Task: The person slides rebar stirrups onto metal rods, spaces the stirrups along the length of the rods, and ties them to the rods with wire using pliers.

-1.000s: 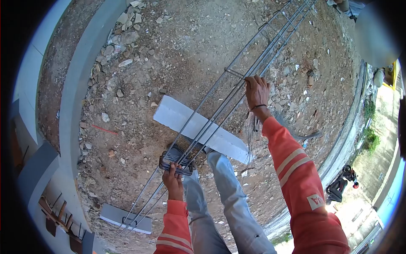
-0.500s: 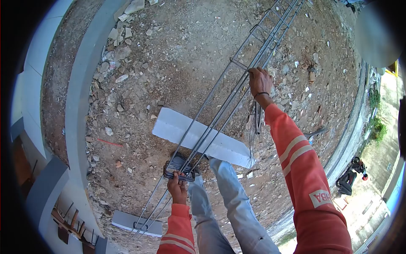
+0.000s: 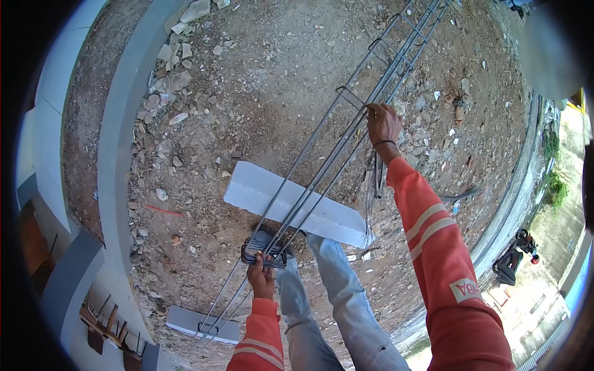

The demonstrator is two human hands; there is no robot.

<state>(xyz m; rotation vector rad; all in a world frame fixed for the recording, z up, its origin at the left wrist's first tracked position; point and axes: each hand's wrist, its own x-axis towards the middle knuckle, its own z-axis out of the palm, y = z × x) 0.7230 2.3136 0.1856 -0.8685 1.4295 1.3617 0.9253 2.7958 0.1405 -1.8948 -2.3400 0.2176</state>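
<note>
A long cage of thin steel bars (image 3: 330, 152) runs diagonally from the upper right to the lower left. It crosses above a pale rectangular block (image 3: 257, 190). Near the cage's lower part, my left hand (image 3: 260, 276) has its fingers closed on a bundle of dark wire stirrups (image 3: 266, 253) looped round the bars. Higher up, my right hand (image 3: 383, 125) pinches the cage at a stirrup, its fingertips on the bars. Several stirrups stand spaced apart along the upper part of the cage.
A second pale block (image 3: 203, 324) lies under the cage's lower end. Thin tie wires and a dark tool (image 3: 378, 176) hang near my right wrist. A low grey wall (image 3: 114, 136) curves along the left. Rubble covers the ground, and a motorcycle (image 3: 515, 256) stands at the right.
The view has shifted, so the blocks and cage appear lower. More spaced stirrups show on the upper cage. Both hands remain at the cage, my left on the bundle.
</note>
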